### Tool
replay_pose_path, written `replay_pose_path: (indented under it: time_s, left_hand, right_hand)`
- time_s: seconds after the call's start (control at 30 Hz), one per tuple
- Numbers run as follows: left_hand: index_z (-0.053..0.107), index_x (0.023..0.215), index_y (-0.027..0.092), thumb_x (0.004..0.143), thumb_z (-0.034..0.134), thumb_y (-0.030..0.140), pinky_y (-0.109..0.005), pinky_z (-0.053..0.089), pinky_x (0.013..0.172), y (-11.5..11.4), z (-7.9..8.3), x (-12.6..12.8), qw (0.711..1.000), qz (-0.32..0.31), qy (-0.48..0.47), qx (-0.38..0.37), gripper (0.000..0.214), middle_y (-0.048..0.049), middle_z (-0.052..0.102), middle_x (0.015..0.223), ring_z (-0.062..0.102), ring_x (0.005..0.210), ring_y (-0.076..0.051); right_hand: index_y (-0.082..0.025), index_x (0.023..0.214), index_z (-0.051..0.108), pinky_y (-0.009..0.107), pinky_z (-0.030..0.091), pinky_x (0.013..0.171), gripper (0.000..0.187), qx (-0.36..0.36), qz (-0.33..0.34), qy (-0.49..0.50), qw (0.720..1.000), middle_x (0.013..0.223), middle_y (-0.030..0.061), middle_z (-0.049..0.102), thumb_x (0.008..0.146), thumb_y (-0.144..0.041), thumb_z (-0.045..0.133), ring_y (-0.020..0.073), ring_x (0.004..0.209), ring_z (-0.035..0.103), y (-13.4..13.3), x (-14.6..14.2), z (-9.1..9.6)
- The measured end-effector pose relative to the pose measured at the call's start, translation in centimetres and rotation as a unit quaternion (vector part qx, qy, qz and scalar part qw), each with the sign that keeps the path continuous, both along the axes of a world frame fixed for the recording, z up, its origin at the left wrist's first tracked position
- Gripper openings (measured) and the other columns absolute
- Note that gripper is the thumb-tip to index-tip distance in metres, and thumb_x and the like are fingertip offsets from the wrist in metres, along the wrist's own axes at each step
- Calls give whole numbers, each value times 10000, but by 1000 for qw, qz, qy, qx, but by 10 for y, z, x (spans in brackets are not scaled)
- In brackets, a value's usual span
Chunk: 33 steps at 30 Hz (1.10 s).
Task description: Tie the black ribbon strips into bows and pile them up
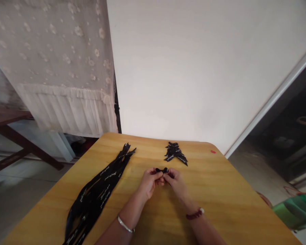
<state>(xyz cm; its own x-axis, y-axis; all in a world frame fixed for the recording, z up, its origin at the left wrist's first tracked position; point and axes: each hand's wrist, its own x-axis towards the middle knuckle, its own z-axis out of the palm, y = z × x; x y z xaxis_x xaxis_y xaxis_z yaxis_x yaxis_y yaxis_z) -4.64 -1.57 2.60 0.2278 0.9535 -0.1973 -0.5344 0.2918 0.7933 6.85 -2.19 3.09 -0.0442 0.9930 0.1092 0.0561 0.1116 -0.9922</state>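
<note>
Between my two hands is a small black ribbon bow, held up a little over the table. My left hand pinches its left side with thumb and fingers. On the other side, my right hand has its fingertips closed on the right loop. Beyond the hands lies a small pile of black ribbon bows with white lettering and pointed tails. To the left, a bundle of long black ribbon strips, also printed in white, stretches toward the near edge. The knot's back is hidden by my fingers.
The yellow wooden table meets a white wall. A small red piece rests near its far right corner. A lace curtain hangs at the left, above a dark wooden stand. Something green is at the right.
</note>
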Motion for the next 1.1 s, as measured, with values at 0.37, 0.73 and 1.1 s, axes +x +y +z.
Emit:
replay_pose_path:
  time_s: [0.37,0.73,1.1]
  left_hand:
    - [572,619,83,576,647,223,-202,420,424,1,-3,-2,999,-23,-29,1,165,4,512,467,446,414,-61]
    - [570,636,86,577,644,212,-220,433,442,-2,-2,1,998,-54,-35,7,157,-13,546,519,466,419,-68]
    - [559,702,84,636,595,243,-200,438,398,-1,-3,1,998,-52,-15,-24,175,-62,618,608,552,435,-106]
  right_hand:
    - [-167,620,534,241,406,520,303,-68,-59,96,991,595,5,555,652,-469,523,140,560,525,-3,3,1]
    - [-185,521,408,207,326,417,318,-27,-41,30,998,467,-51,398,645,-453,524,96,441,405,-2,3,3]
    - [-194,524,389,209,314,430,284,63,-72,-60,994,479,-51,352,704,-398,471,100,462,367,1,5,1]
